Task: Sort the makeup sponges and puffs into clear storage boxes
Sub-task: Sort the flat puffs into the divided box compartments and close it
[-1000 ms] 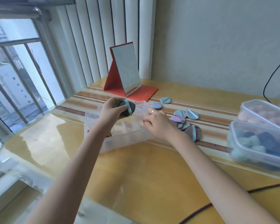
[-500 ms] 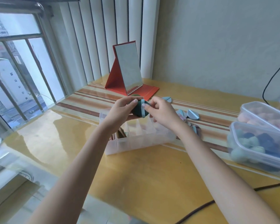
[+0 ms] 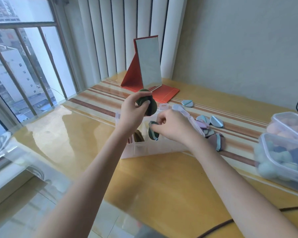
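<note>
My left hand (image 3: 133, 110) grips a small stack of dark green puffs (image 3: 149, 103) above the clear divided storage box (image 3: 141, 148). My right hand (image 3: 172, 126) pinches one dark green puff with a light blue strap (image 3: 152, 133), held on edge over a middle compartment of the box. A brownish puff (image 3: 138, 137) stands in a left compartment. Several loose puffs, blue, lilac and mauve (image 3: 212, 129), lie on the table right of the box, partly hidden by my right wrist. One more blue puff (image 3: 187, 103) lies farther back.
A red folding mirror (image 3: 147, 69) stands behind the box. At the right edge are two clear lidded tubs, one with blue-grey sponges (image 3: 282, 158), one with pink ones (image 3: 289, 125). A dark cable (image 3: 217, 227) crosses the near table edge. Window bars are to the left.
My right hand has taken one green puff off the stack and lowered it toward the box. My left hand has kept the other puffs raised.
</note>
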